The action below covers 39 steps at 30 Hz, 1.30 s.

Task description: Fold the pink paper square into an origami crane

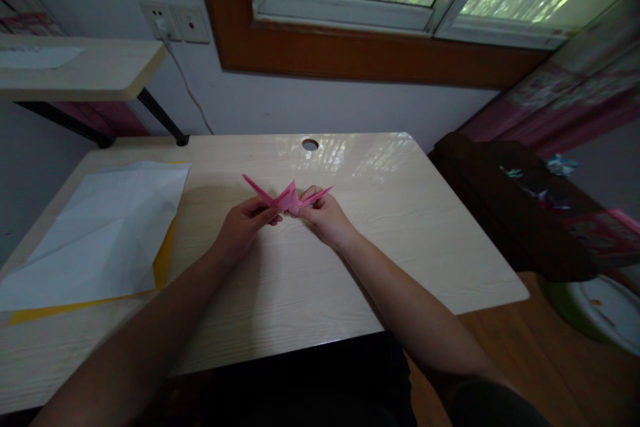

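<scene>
A pink folded-paper crane [287,197] is held between my two hands above the middle of the desk [320,293]. It has a pointed peak in the centre and a thin spike slanting up on each side. My left hand [249,219] pinches the crane's left part between thumb and fingers. On the other side my right hand [323,215] grips the right part, thumb in front and fingers behind. The fingers hide the lower portion of the paper.
White paper sheets [110,227] lie at the left over a yellow sheet [164,257]. A raised shelf [115,73] stands at the back left. The desk has a round cable hole [310,145]. Beyond its right edge are a dark wooden cabinet [500,213] and a green-and-white round container [595,313].
</scene>
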Motion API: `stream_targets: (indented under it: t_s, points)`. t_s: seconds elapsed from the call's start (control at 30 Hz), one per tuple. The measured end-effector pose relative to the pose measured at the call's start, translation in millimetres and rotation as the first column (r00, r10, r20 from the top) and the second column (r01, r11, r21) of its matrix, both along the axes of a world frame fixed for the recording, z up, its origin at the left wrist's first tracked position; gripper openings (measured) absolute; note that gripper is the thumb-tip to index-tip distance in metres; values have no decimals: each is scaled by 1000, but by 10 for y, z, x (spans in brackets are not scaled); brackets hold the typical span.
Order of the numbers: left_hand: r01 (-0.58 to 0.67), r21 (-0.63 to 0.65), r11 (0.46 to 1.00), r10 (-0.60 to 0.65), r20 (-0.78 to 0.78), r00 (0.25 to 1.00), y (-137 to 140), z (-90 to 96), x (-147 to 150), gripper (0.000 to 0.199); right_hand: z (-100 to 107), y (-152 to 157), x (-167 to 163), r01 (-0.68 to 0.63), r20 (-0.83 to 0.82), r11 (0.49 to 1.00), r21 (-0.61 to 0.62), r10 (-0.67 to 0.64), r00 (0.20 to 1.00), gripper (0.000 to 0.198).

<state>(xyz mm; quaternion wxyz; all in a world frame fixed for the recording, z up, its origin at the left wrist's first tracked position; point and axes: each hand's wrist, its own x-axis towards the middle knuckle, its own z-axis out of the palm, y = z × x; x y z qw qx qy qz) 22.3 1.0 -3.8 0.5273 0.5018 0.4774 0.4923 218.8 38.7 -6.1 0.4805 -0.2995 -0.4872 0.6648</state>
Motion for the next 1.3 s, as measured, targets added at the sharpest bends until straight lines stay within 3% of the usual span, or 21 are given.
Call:
stream_targets:
  t_s: [0.23,0.53,0.8,0.9,1.13,1.3]
  points:
    - [-74,49,996,78,-67,995,-6,30,-13,29,11,-2,-4,-20,48,1000,13,19,999,36]
    - [-33,-5,999,33,10,999,-19,69,-17,23,46,-2,53,-56,124,996,65,48,991,21]
    - [-33,-24,999,34,14,999,-1,36,-9,28,19,19,54,-51,123,997,53,45,991,22]
    - [-78,-16,997,78,27,997,22,39,-20,31,12,34,72,-87,132,996,27,83,988,24]
    - [-223,-56,973,230,218,948,82,48,-58,30,20,56,131,-170,165,984,-45,175,971,29]
    - [-219,-46,975,223,247,943,73,31,-53,22,20,45,115,-140,122,984,-110,153,981,33]
